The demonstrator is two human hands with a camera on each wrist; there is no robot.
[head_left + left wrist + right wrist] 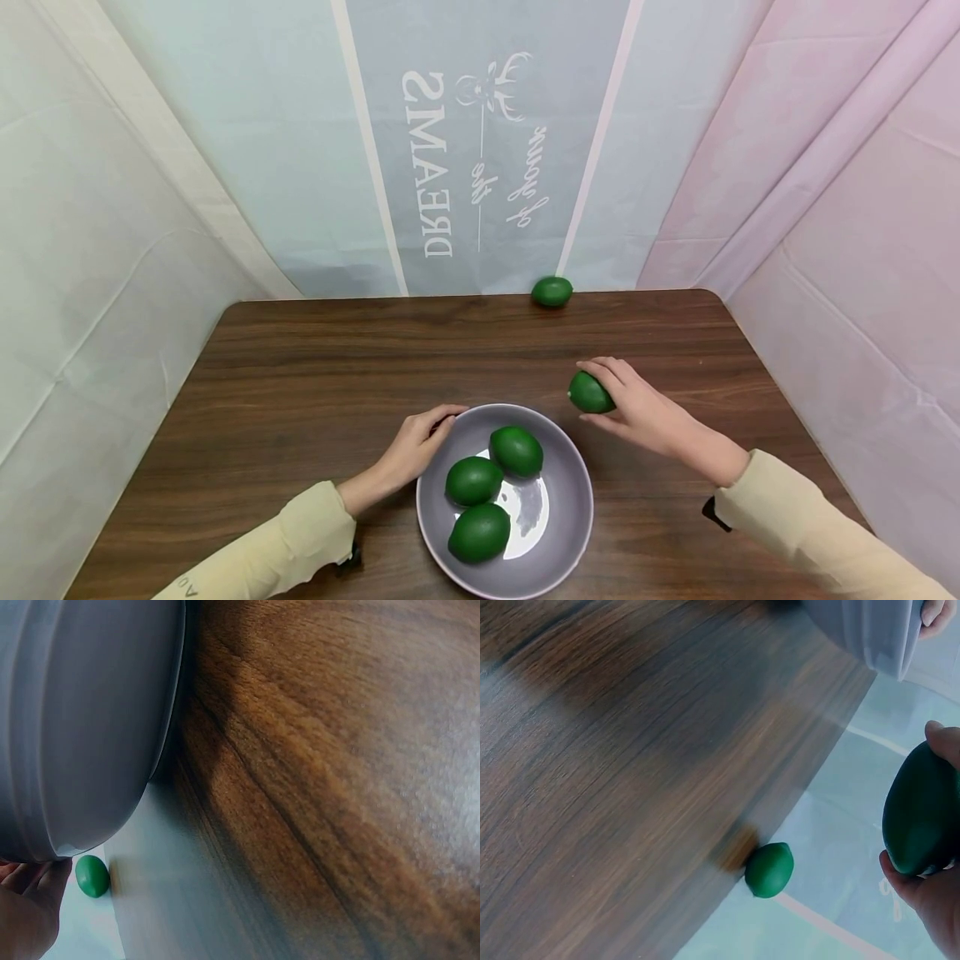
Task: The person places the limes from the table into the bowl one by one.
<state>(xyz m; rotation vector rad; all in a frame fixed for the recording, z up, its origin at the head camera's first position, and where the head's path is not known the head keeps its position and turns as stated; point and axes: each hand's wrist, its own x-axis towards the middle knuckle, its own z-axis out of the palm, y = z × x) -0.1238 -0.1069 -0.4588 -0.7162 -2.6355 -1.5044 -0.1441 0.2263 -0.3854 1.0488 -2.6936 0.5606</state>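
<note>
My right hand (637, 408) holds a green lime (588, 393) above the table, to the right of the bowl. In the right wrist view, thumb and fingers wrap the two sides of this lime (921, 810). A grey-purple bowl (573, 508) stands at the front of the table with three limes in it: one upper right (517, 451), one at the left (474, 481) and one below (480, 533). At the bowl's upper left rim, my left hand (412, 446) grips the edge; its fingers (49, 881) show at that rim in the left wrist view.
Another lime (552, 292) lies at the back edge of the dark wooden table (337, 358), against the printed cloth backdrop (480, 167). Pale cloth walls hang on the left (97, 250) and right (862, 250).
</note>
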